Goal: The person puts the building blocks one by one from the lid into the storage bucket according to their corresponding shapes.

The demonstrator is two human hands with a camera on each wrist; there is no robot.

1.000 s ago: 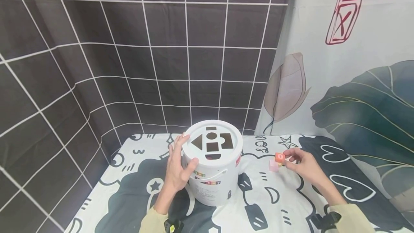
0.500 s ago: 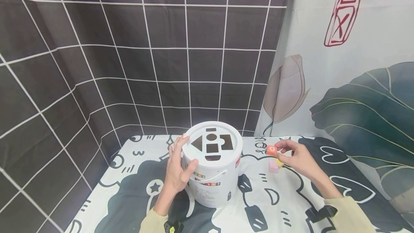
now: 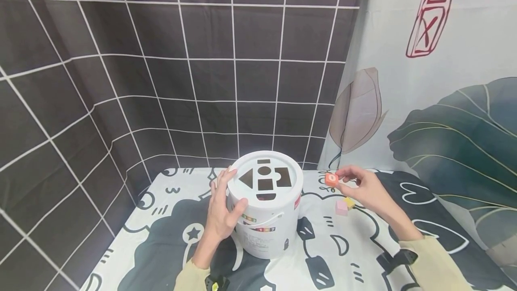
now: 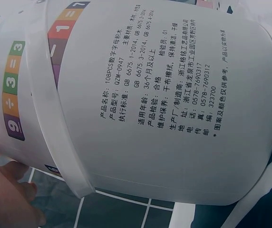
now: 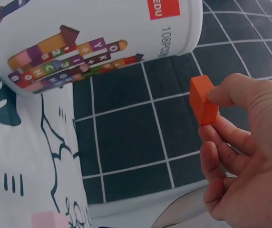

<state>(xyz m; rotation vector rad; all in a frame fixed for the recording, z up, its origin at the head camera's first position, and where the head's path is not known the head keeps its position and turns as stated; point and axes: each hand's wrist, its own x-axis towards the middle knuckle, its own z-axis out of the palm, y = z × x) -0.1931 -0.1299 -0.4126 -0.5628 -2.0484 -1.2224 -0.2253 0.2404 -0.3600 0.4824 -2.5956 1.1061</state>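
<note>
A white bucket (image 3: 262,232) with a lid stands on the patterned cloth. Its lid (image 3: 250,196) has cut-outs shaped like a triangle, a circle, rectangles and other forms. My left hand (image 3: 221,208) rests on the bucket's left side, fingers spread up toward the lid's rim. To the bucket's right, my right hand (image 3: 365,187) pinches an orange block (image 3: 331,179) between thumb and fingers, held above the cloth. A white mark shows on the block's face in the head view; the right wrist view shows the orange block (image 5: 203,99) from a plain side.
A pink block (image 3: 341,208) and a yellow block (image 3: 349,202) lie on the cloth below the right hand. The bucket's white handle (image 3: 262,223) hangs across its front. Behind the cloth's far edge hangs a dark gridded curtain (image 3: 258,80).
My right hand has lifted the orange block up and to the left, away from the pink and yellow blocks. The left hand and bucket have stayed put.
</note>
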